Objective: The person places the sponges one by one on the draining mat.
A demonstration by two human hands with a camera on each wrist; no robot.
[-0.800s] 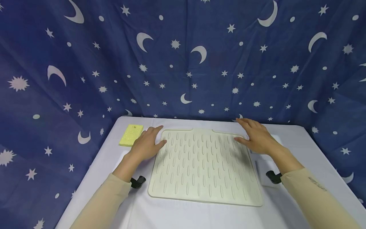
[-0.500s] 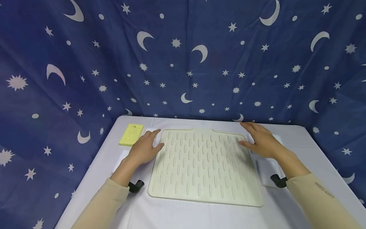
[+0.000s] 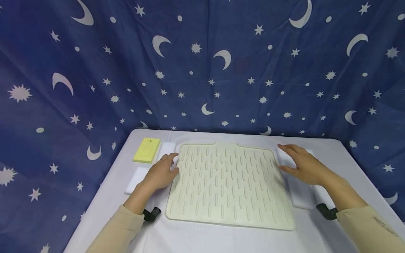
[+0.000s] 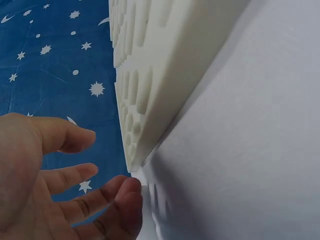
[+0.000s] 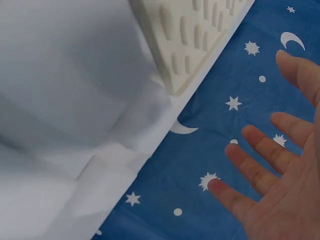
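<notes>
A cream mat point(image 3: 229, 186) with rows of raised oval ridges and a tab on its far edge lies flat on the table. My left hand point(image 3: 159, 174) hovers by the mat's left edge, fingers loosely bent; in the left wrist view the same hand point(image 4: 75, 195) holds nothing, its fingertips close to the mat's corner point(image 4: 145, 115). Past the right edge is my right hand point(image 3: 305, 167), fingers spread. The right wrist view shows this hand point(image 5: 280, 175) with nothing in it and apart from the mat point(image 5: 195, 35).
A yellow sponge-like block point(image 3: 147, 150) lies at the back left. White flat pads point(image 3: 135, 180) sit near it, partly behind my left hand. More white pads point(image 3: 300, 196) lie under and beside my right hand. A white cloth point(image 3: 190, 240) covers the table; a blue curtain point(image 3: 177, 63) hangs behind.
My right hand has moved right and nearer, off the mat's far right corner. My left hand has drawn slightly back and left, uncovering more of the white pads. The mat stays put.
</notes>
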